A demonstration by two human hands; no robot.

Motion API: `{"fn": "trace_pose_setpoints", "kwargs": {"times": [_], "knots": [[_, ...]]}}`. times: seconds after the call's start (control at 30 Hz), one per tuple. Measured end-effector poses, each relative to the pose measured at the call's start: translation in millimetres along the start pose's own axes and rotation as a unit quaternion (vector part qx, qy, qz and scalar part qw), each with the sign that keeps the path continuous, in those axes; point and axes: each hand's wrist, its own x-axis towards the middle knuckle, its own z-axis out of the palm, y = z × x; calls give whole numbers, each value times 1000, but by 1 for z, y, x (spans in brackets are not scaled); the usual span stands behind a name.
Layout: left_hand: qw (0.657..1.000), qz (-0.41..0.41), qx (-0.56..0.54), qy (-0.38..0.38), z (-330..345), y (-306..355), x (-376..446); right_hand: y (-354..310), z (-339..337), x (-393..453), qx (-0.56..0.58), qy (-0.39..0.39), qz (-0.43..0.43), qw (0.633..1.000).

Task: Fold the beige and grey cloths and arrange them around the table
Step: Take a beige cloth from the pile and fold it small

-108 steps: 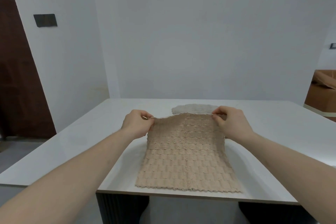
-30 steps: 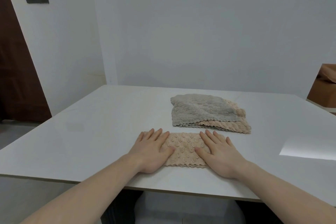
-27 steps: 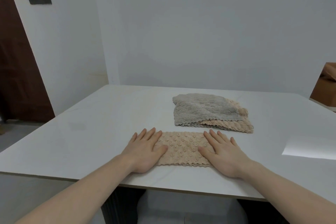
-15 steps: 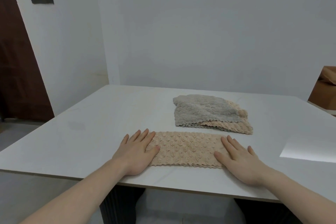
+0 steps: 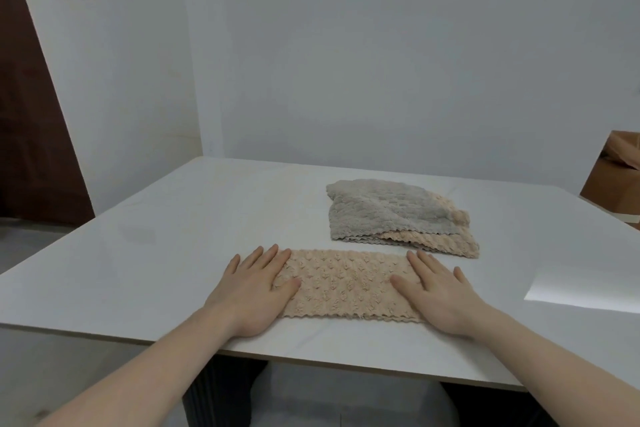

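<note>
A beige cloth [image 5: 346,282], folded into a narrow strip, lies near the front edge of the white table [image 5: 173,236]. My left hand [image 5: 252,288] lies flat with straight fingers on the strip's left end. My right hand [image 5: 440,295] lies flat the same way on its right end. Behind the strip, to the right of centre, a grey cloth [image 5: 384,210] rests on top of another beige cloth [image 5: 440,241] in a loose pile.
A brown cardboard box [image 5: 616,177] stands off the table at the far right. A dark door [image 5: 31,121] is at the left, and white walls close off the back. A bright patch of light falls on the table at the right.
The beige cloth, once held up by two corners, now lies folded in a strip. My flat hands slid outward along it, then came slightly back in toward its ends.
</note>
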Motion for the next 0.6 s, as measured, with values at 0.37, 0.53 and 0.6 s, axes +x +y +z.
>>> {"fn": "trace_pose_setpoints", "kwargs": {"times": [0.37, 0.53, 0.6], "knots": [[998, -8, -55, 33, 0, -3, -2, 10, -7, 0, 126, 100, 71, 984], [1000, 5, -3, 12, 2, -4, -1, 2, -18, -1, 203, 108, 84, 970], [1000, 6, 9, 7, 3, -5, 0, -6, -27, -1, 239, 134, 92, 957]]}}
